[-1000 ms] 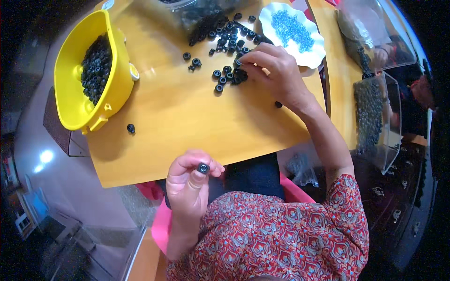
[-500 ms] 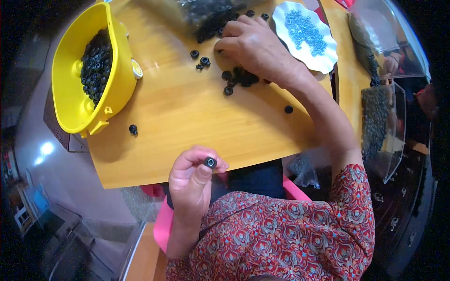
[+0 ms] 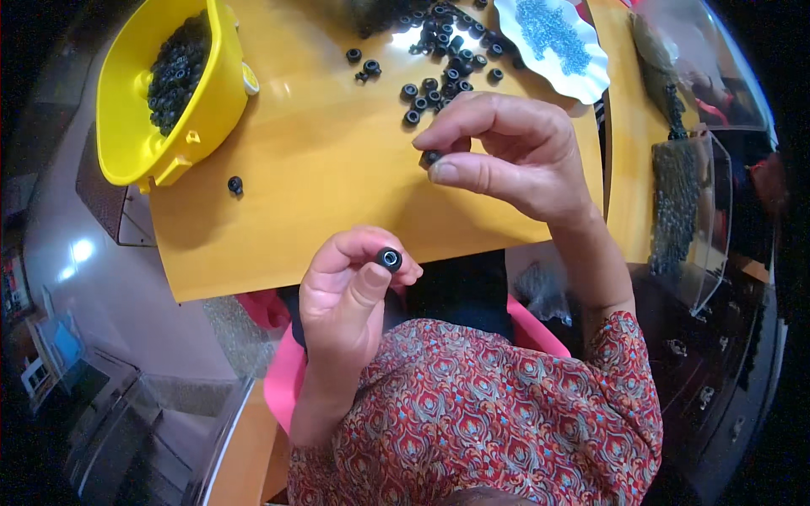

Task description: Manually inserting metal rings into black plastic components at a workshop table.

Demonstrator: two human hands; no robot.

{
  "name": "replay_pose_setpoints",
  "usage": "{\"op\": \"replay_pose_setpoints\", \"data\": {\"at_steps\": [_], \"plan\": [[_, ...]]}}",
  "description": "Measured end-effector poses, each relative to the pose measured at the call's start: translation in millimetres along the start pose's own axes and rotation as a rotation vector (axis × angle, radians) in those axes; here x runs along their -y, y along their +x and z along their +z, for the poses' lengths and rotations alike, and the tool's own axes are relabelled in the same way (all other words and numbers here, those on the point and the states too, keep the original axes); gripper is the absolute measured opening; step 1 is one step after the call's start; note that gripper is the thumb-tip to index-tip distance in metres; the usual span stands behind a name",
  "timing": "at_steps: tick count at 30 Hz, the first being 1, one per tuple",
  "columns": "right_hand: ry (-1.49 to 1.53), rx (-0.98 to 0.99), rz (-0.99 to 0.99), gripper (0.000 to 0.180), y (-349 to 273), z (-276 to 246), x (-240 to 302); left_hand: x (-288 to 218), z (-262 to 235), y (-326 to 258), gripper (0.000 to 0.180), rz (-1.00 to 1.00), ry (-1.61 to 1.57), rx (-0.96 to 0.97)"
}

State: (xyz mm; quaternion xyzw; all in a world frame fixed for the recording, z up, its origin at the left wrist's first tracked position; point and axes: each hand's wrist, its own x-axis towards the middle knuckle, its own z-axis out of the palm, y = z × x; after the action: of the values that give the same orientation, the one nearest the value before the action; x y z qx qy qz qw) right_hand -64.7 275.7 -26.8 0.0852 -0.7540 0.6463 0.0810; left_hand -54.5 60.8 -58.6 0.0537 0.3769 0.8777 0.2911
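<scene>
Between thumb and fingers, my left hand (image 3: 342, 299) pinches a small round black part (image 3: 389, 259) whose end shows a silvery ring around its hole. It is held just off the near table edge. My right hand (image 3: 515, 156) is over the table, with a second small black part (image 3: 431, 158) pinched between thumb and index finger; my fingertips partly cover it. Beyond that hand lies a loose cluster of black ring-shaped parts (image 3: 430, 97). A white wavy-edged dish (image 3: 588, 88) holds many small, pale blue-grey pieces (image 3: 553, 38).
A yellow tub (image 3: 198, 126) with a heap of black parts (image 3: 179, 80) stands at the left of the wooden table (image 3: 304, 185). One black part (image 3: 235, 185) lies alone near the tub. At the right is a clear box (image 3: 713, 219) with dark contents; a plastic bag (image 3: 544, 291) hangs below the table edge.
My right hand has come back from the far pile toward me, now with a black part in its fingertips. My left hand keeps its hold. The whole view has shifted slightly.
</scene>
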Motion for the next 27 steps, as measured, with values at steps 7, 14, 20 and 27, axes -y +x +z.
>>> {"op": "replay_pose_setpoints", "data": {"at_steps": [7,14,20,27], "plan": [[0.483,0.010,0.276,0.018,-29,18,20,0,8,-17,0.018,-0.015,-0.062,-0.019],[0.629,0.030,0.425,0.016,-55,39,22,-3,8,-29,0.020,0.003,0.003,-0.009],[0.767,0.025,0.300,0.014,-62,55,17,-7,10,-35,0.022,-0.024,0.011,-0.047],[0.937,-0.005,0.355,0.012,-67,63,8,-8,12,-37,0.022,-0.024,-0.003,-0.052]]}}
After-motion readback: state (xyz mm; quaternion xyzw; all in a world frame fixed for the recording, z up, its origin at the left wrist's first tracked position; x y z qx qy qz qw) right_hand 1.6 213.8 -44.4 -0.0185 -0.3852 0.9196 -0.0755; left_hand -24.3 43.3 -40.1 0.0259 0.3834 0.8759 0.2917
